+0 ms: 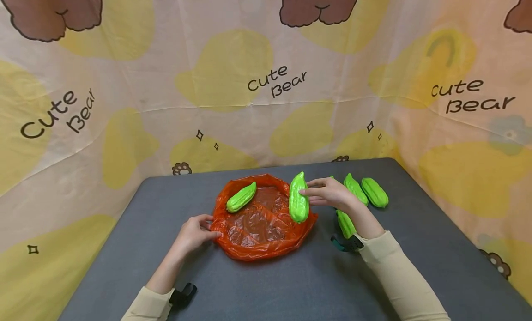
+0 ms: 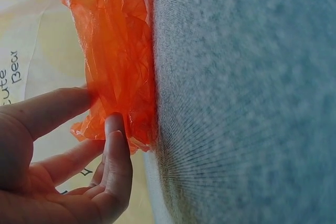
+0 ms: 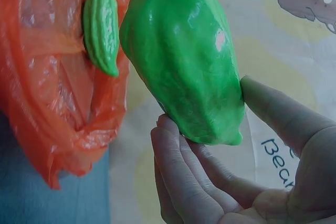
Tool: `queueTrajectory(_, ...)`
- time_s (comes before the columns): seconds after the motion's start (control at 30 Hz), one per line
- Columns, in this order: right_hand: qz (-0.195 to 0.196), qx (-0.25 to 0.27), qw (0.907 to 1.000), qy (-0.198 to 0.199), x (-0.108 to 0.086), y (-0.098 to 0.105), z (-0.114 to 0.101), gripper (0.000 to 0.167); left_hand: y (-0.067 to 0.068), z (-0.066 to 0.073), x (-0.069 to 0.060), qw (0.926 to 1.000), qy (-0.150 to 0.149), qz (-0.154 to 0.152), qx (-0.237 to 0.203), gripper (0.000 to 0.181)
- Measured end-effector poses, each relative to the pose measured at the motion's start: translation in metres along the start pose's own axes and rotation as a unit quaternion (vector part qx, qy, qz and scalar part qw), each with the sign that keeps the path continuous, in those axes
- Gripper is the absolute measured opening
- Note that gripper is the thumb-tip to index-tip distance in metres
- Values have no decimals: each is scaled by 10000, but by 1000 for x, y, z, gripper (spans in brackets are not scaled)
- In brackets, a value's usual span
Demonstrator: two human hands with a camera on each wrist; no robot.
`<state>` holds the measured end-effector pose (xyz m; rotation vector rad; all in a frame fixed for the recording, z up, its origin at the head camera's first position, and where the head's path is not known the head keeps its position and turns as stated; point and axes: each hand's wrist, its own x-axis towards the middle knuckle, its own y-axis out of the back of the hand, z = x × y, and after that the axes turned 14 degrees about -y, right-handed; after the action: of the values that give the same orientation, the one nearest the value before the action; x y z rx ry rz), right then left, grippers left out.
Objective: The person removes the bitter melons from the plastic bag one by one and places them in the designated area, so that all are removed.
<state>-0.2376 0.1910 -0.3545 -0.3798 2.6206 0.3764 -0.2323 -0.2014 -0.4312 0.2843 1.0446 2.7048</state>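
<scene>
An orange-red plastic bag (image 1: 266, 254) sits on the table with its mouth spread wide and its rim rolled. My left hand (image 1: 194, 234) holds the bag's left edge between thumb and fingers; the left wrist view shows the fingertips against the crinkled plastic (image 2: 113, 51). One glossy green bitter melon (image 1: 241, 197) lies inside the bag toward the back left. Above the bag's right rim, my right hand (image 1: 328, 191) pinches another bitter melon (image 1: 299, 198) upright. In the right wrist view, thumb and fingers grip this bitter melon (image 3: 184, 61) near one end.
Right of the bag lie several more bitter melons, including one at the far right (image 1: 375, 192), one beside it (image 1: 354, 187) and one under the right forearm (image 1: 346, 224). The grey table (image 1: 266, 288) ends at a printed cloth backdrop (image 1: 232, 127).
</scene>
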Motion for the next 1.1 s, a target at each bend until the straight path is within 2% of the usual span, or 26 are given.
queueTrajectory(0.3, 37, 226, 9997, -82, -3, 16, 11, 72, 1, 0, -1, 10000, 9, -10, 30, 53)
queueTrajectory(0.4, -20, 148, 9999, -39, -5, 20, 13, 72, 1, 1, -2, 10000, -3, -1, 37, 53)
queueTrajectory(0.73, 256, 108, 9995, -140, -13, 38, 23, 71, 0, 0, -2, 10000, -15, -7, 48, 53)
queueTrajectory(1.1, 203, -7, 9997, -150, -20, 54, 34, 71, -1, 0, -1, 9998, -131, -8, 163, 54)
